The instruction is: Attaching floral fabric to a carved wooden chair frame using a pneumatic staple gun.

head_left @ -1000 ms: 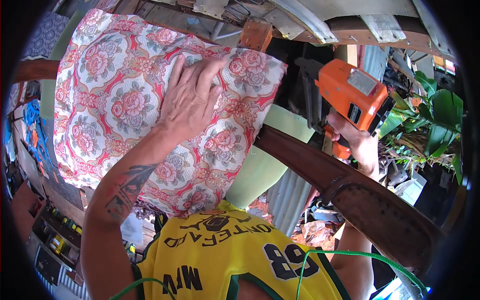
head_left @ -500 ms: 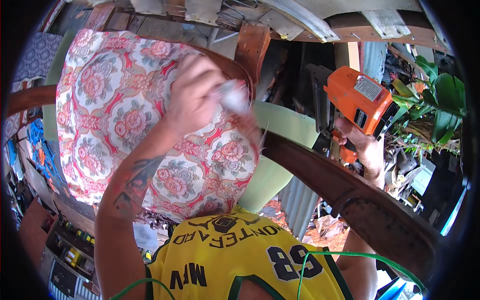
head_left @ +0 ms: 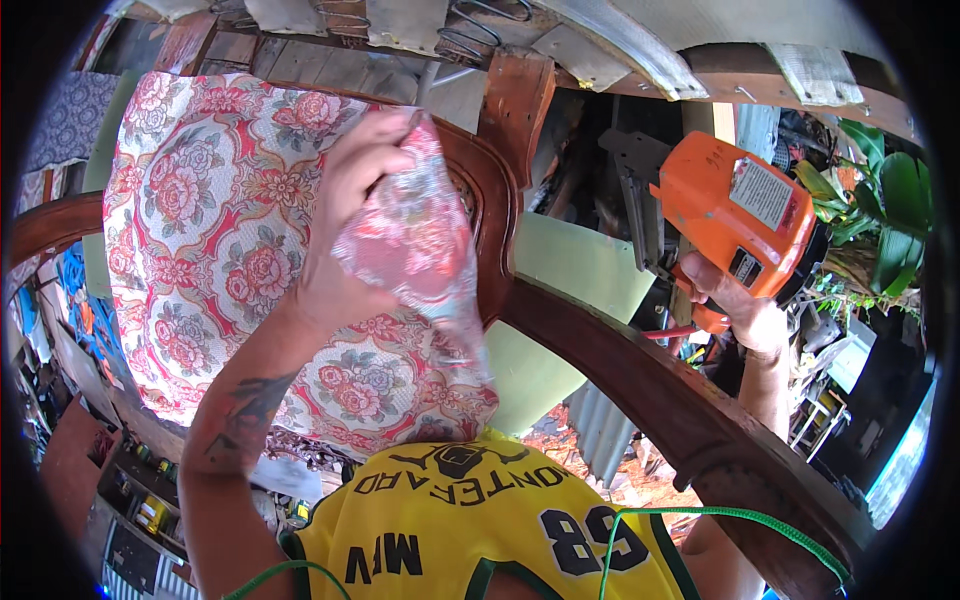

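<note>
My left hand (head_left: 340, 210) grips a lifted edge of floral red-and-cream fabric (head_left: 210, 260), which is folded up and blurred by motion. Beneath the lifted fabric shows part of a carved, dark wooden chair frame (head_left: 495, 210). My right hand (head_left: 740, 310) holds an orange staple gun (head_left: 740, 200) by its grip, raised to the right of the fabric, apart from it. A long wooden arm (head_left: 620, 365) runs from the frame toward the lower right, over pale green padding (head_left: 570, 260).
Weathered boards and wire springs (head_left: 480, 25) lie along the top. Blue cord (head_left: 75, 290) and a small shelf (head_left: 150, 510) are at the left. Leafy plants (head_left: 890, 210) and scattered scrap stand at the right. Corrugated metal (head_left: 595, 420) shows below the padding.
My left hand has gone from resting on the fabric to gripping and lifting its right edge, baring the wooden frame. The staple gun has shifted slightly right and down.
</note>
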{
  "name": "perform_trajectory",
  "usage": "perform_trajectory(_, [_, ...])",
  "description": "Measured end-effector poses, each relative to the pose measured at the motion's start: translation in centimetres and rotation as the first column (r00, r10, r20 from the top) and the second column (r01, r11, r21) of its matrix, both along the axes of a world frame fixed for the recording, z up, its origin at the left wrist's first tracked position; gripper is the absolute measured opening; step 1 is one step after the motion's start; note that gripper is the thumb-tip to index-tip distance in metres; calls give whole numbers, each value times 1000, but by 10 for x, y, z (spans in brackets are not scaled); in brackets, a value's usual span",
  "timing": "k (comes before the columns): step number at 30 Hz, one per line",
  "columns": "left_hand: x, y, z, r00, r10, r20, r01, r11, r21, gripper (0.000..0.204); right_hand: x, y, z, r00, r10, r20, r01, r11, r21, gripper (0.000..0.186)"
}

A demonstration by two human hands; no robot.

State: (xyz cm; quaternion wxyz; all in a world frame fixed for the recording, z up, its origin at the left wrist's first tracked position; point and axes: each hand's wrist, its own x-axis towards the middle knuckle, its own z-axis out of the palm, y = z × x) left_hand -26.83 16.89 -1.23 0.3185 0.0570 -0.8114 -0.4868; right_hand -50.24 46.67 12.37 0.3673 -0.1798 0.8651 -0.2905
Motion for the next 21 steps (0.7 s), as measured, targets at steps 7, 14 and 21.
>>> perform_trajectory(7, [33, -5, 11, 790, 42, 612, 342, 797, -497, 47, -20, -31, 9, 959, 184, 217, -152, 976, -155, 34])
perform_trajectory(14, [26, 4, 3, 774, 60, 630, 339, 801, -493, 48, -12, -63, 15, 984, 97, 151, -84, 992, -91, 30])
perform_trajectory(21, [22, 11, 2, 773, 79, 630, 313, 816, -486, 46, -9, -102, -4, 733, 671, -109, -680, 728, -89, 44])
